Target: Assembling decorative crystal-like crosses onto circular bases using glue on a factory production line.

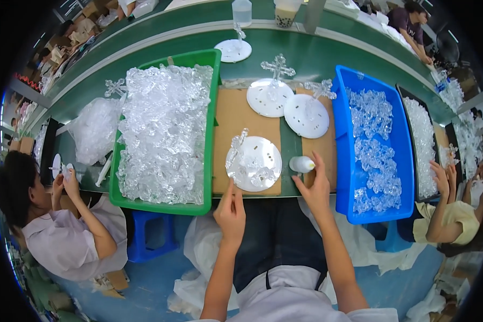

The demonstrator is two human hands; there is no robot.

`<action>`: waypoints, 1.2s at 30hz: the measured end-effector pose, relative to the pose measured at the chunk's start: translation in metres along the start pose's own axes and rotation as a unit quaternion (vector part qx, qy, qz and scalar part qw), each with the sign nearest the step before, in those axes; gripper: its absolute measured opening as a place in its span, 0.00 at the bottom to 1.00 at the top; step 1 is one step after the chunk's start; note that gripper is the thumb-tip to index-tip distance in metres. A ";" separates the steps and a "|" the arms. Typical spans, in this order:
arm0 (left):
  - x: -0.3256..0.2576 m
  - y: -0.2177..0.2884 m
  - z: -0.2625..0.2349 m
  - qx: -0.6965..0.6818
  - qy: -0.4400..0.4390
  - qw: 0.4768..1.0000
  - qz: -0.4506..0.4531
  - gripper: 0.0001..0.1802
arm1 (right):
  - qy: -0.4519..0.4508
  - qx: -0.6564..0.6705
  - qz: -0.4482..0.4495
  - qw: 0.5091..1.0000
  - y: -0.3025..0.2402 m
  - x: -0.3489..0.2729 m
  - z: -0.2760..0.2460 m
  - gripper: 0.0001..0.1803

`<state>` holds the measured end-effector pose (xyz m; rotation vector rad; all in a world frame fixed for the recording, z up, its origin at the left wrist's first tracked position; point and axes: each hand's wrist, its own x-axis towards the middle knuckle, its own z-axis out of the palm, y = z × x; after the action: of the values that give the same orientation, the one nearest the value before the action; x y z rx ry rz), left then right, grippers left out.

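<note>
My left hand [231, 214] is closed, its fingertips pinched at the lower end of a clear plastic cross [236, 150]. This cross overlaps the left edge of a round white disc [265, 153], which has small dark spots and clear pieces on it. To the right of the disc is a small white bottle [300, 164] with a yellowish tip. My right hand [317, 188] is beside that bottle, thumb and forefinger spread apart around its near right side. Farther back, two white discs [263, 102] [306, 121] bear clear crosses [278, 67] [322, 89].
A green bin [213, 107] heaped with clear pieces stands left; a blue bin [344, 161] with clear parts stands right. Cardboard [222, 123] lies beneath the work. Another disc [232, 51] and two cups [242, 13] [286, 13] are behind. Co-workers [70, 231] [451, 220] sit at both sides.
</note>
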<state>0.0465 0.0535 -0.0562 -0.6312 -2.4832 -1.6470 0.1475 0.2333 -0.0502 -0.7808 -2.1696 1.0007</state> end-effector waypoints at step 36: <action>0.061 0.019 0.027 0.155 -0.026 0.986 0.060 0.28 | -0.200 -0.121 -0.248 0.940 -0.109 0.410 -0.082 0.08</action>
<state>0.0024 0.1008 -0.0328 -0.7714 -2.6018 -1.1830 -0.0805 0.5057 0.1961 -0.1014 -2.6852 0.6744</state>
